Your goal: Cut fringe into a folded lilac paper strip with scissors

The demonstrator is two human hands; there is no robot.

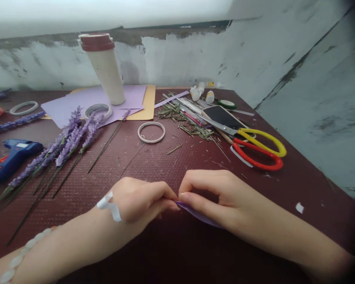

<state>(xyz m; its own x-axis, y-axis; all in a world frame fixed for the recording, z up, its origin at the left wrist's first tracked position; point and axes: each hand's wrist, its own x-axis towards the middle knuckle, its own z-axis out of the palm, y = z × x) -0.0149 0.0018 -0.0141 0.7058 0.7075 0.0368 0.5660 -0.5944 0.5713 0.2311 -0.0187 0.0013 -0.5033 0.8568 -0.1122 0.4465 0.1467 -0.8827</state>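
A purple paper strip (199, 215) stretches from the meeting point of my fingertips back under my right hand (213, 197). My right hand is closed, thumb and forefinger pinching the strip near its end. My left hand (144, 199) is closed too, its thumb and finger pressed together at the strip's tip, touching the right fingertips. A bit of white tape (111, 206) sticks to the back of my left hand. Most of the strip is hidden behind the right hand. A thin wire shows on the table just beyond my left hand.
Lavender stems (72, 140) and a blue glue gun (16, 156) lie left. Tape rolls (151, 141), purple paper (59, 108) and a tumbler (106, 71) stand behind. Right are scissors (257, 156), a phone (220, 116), clippings (177, 112) and small bottles (197, 92).
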